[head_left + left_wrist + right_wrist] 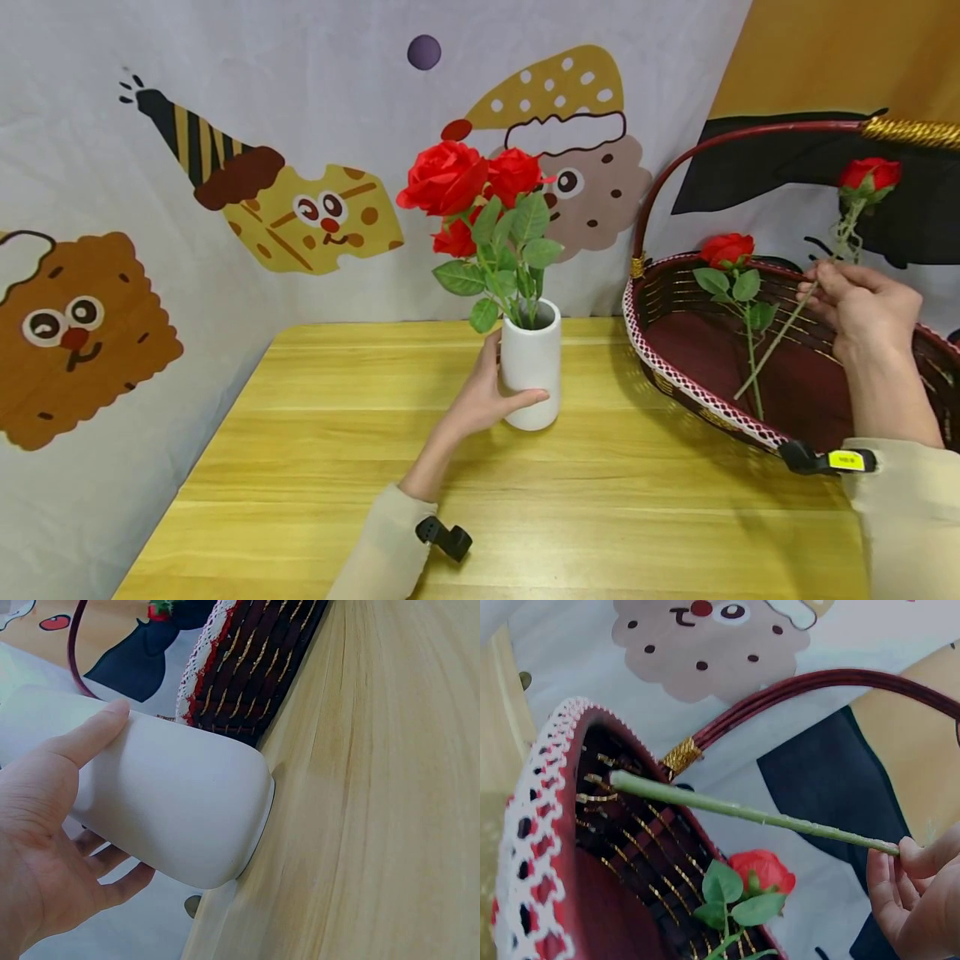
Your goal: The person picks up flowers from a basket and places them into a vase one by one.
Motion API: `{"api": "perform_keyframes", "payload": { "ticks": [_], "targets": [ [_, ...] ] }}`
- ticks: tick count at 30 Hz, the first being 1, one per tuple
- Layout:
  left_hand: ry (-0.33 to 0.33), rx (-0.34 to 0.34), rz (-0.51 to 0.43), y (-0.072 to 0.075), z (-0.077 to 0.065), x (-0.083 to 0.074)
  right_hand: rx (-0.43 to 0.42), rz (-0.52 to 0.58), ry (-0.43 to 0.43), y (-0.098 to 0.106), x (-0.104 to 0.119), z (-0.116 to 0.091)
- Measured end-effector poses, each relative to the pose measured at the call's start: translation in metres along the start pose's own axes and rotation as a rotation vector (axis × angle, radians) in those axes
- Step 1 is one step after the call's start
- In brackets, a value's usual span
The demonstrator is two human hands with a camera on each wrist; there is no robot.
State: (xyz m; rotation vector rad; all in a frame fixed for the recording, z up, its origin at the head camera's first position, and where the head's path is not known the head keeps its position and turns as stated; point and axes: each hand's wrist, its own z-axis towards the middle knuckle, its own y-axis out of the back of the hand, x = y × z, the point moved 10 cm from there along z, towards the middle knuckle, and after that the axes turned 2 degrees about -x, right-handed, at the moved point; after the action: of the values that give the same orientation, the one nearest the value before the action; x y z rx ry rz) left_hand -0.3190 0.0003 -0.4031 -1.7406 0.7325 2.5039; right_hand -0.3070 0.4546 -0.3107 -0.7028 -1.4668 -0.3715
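Note:
A white vase stands upright on the wooden table, with several red roses and green leaves in it. My left hand grips it from the left; the thumb lies along the near side, and the other fingers reach round behind. Over the basket, my right hand pinches another red rose by its stem. Its bloom points up, and the bare stem end slants down to the left over the basket's inside. One more rose with leaves lies in the basket.
The basket's dark red arched handle, partly wrapped in gold, rises behind the right hand. White lace trims the basket's rim. A cloth backdrop with cartoon biscuits hangs behind the wooden table.

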Motion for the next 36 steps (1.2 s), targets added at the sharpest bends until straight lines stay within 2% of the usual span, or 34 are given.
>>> {"api": "perform_keyframes", "payload": {
  "ticks": [13, 23, 30, 36],
  "targets": [
    [-0.005, 0.001, 0.019, 0.001, 0.000, -0.001, 0.069, 0.180, 0.070, -0.017, 0.016, -0.025],
    [0.003, 0.002, 0.017, 0.000, 0.000, -0.001, 0.158, 0.196, 0.097, -0.030, 0.011, -0.054],
    [0.006, 0.004, 0.000, 0.002, -0.002, -0.007, 0.258, 0.296, 0.097, -0.047, 0.011, -0.073],
    [0.011, 0.006, 0.020, 0.000, 0.001, 0.002, 0.300, 0.267, 0.139, -0.062, 0.009, -0.087]
  ]
}}
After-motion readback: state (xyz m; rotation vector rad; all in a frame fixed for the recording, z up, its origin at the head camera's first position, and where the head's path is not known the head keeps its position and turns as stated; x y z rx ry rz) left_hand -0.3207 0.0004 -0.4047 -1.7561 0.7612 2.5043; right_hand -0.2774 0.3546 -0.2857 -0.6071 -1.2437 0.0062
